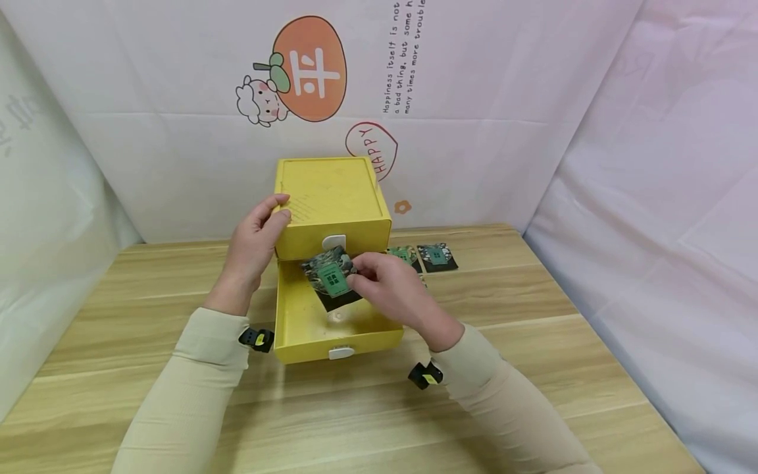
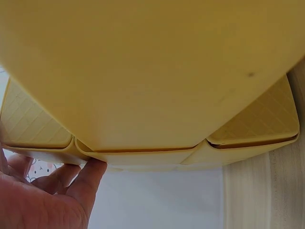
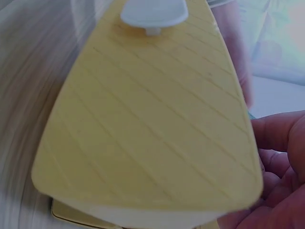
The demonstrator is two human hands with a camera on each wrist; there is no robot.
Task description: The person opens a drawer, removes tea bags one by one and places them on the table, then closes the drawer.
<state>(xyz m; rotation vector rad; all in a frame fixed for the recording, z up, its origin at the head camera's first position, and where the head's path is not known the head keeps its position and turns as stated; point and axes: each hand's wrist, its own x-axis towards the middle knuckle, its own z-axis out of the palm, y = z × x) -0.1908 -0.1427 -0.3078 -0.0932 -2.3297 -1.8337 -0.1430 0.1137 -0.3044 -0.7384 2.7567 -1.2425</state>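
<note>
A yellow two-drawer storage box (image 1: pixel 331 187) stands against the back curtain, its lower drawer (image 1: pixel 302 349) pulled out and its upper one pushed in. At the box's top left edge my left hand (image 1: pixel 249 247) rests with its fingers and thumb on the top; the left wrist view shows those fingers (image 2: pixel 90 179) against the yellow edge. My right hand (image 1: pixel 398 286) pinches a dark square packet (image 1: pixel 331 280) with a green label, tilted above the pulled-out drawer. In the right wrist view the drawer front (image 3: pixel 147 119) hides the packet and part of my right hand (image 3: pixel 281 171).
Right of the box lie similar green-labelled packets (image 1: pixel 438 257) on the wooden table (image 1: pixel 503 368); my right hand partly covers some. White printed curtains (image 1: pixel 474 164) close off the back and both sides. White handles (image 1: pixel 341 353) stick out from the drawer fronts.
</note>
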